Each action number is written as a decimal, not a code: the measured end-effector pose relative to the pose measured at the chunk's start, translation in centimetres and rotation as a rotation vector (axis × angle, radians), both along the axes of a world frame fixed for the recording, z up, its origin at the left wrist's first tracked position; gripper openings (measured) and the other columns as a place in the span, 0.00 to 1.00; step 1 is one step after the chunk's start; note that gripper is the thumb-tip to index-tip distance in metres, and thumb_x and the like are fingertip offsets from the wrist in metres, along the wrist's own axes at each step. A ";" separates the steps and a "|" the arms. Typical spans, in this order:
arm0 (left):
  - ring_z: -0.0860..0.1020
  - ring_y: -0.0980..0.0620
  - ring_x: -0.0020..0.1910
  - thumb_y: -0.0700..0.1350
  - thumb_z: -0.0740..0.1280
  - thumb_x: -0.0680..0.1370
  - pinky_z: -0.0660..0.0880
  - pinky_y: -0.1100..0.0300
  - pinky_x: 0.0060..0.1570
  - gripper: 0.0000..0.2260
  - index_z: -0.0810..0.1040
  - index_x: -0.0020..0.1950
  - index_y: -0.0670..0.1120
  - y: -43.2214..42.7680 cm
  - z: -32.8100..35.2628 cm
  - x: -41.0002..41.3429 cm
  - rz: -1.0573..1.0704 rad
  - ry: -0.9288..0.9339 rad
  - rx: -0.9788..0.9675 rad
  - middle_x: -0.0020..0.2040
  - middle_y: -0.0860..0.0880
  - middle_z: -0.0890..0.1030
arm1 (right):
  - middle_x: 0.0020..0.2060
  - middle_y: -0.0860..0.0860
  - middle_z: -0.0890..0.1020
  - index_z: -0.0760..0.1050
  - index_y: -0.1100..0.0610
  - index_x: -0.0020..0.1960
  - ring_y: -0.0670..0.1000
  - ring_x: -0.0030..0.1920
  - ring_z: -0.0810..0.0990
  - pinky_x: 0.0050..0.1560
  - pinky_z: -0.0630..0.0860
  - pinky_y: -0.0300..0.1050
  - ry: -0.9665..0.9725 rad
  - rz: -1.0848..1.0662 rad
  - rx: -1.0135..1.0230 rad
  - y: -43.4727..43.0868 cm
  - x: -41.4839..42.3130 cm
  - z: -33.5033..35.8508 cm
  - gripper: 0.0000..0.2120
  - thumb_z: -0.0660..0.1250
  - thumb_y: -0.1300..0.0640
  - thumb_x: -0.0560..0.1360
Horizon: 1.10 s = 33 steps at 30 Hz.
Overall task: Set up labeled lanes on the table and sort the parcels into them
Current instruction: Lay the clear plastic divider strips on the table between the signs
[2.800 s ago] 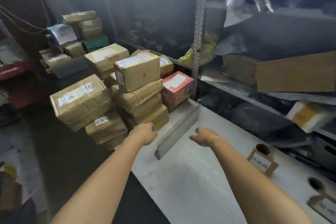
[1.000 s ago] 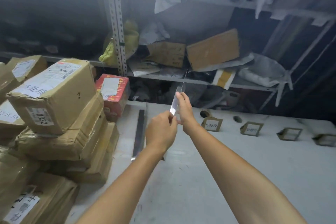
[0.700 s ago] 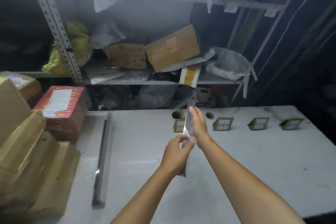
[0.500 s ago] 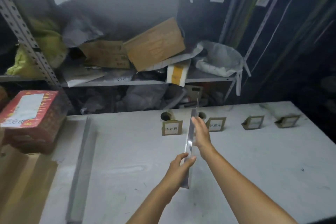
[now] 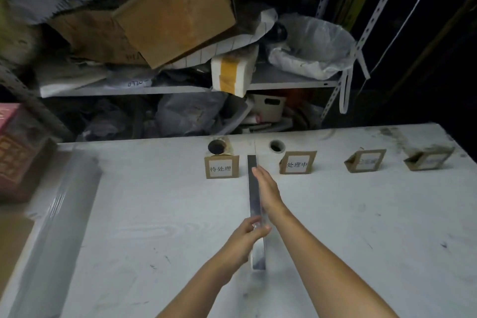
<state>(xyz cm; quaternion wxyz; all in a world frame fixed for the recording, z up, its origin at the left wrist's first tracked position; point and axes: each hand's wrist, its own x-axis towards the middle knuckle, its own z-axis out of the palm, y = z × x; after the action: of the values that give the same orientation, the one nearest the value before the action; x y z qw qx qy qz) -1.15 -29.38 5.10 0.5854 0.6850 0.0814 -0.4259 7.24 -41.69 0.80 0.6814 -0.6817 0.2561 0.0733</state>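
On the white table (image 5: 154, 214) beside the brown cardboard label (image 5: 222, 169), left hand (image 5: 242, 242) pinches the near end of the long clear plastic strip (image 5: 254, 199), likely stiff and slippery; right hand (image 5: 268, 191) flat, fingers together.

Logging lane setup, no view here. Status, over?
Left hand grips divider strip, right hand flat along it. Strip runs between 待处理 card and 处理中 card. Nothing blocking.

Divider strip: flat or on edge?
On edge. Left hand pinches the top of the divider strip; right hand lies flat against its side.
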 end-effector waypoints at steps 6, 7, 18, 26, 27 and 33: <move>0.69 0.50 0.70 0.57 0.63 0.81 0.68 0.49 0.66 0.21 0.65 0.73 0.60 -1.4 -1.0 0.3 0.020 0.004 0.049 0.73 0.52 0.70 | 0.75 0.45 0.69 0.65 0.48 0.76 0.45 0.71 0.67 0.67 0.62 0.41 0.013 0.045 0.000 -0.6 -0.5 -1.5 0.25 0.61 0.42 0.81; 0.69 0.49 0.71 0.57 0.63 0.81 0.68 0.49 0.66 0.21 0.64 0.74 0.60 -1.6 -1.0 0.4 0.023 0.007 0.056 0.73 0.52 0.70 | 0.75 0.45 0.69 0.65 0.48 0.77 0.44 0.70 0.67 0.67 0.62 0.40 0.011 0.049 0.000 -0.7 -0.6 -1.4 0.25 0.61 0.42 0.81; 0.75 0.51 0.60 0.49 0.64 0.81 0.71 0.54 0.55 0.24 0.63 0.75 0.62 -2.5 -1.3 0.3 0.041 0.000 0.085 0.63 0.51 0.75 | 0.75 0.45 0.68 0.65 0.47 0.77 0.50 0.75 0.66 0.66 0.62 0.43 0.042 0.093 -0.040 -1.2 -1.1 -1.1 0.27 0.59 0.38 0.81; 0.77 0.51 0.60 0.47 0.64 0.81 0.73 0.58 0.51 0.24 0.64 0.76 0.58 -2.4 -1.5 -0.5 0.065 -0.055 0.088 0.67 0.47 0.76 | 0.75 0.45 0.69 0.66 0.47 0.76 0.49 0.74 0.66 0.64 0.63 0.42 0.039 0.093 -0.045 -1.1 -1.7 -1.1 0.27 0.59 0.38 0.81; 0.77 0.51 0.58 0.47 0.64 0.81 0.73 0.59 0.48 0.24 0.64 0.76 0.58 -2.4 -1.5 -0.5 0.065 -0.057 0.092 0.66 0.48 0.76 | 0.75 0.46 0.69 0.66 0.47 0.76 0.49 0.74 0.66 0.64 0.63 0.43 0.039 0.092 -0.046 -1.0 -1.7 -1.1 0.26 0.59 0.38 0.81; 0.77 0.51 0.54 0.45 0.63 0.82 0.74 0.63 0.43 0.23 0.64 0.76 0.57 -2.7 -1.8 -0.4 0.086 -0.075 0.102 0.65 0.48 0.76 | 0.75 0.47 0.69 0.66 0.46 0.76 0.51 0.74 0.66 0.69 0.64 0.48 0.038 0.086 -0.057 -1.0 -1.4 -1.5 0.26 0.58 0.38 0.81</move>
<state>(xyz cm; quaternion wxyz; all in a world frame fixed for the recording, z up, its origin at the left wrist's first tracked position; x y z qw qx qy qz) -1.52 -32.07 3.34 0.5701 0.7254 0.1104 -0.3697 5.88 -42.70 -0.68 0.6529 -0.7097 0.2414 0.1085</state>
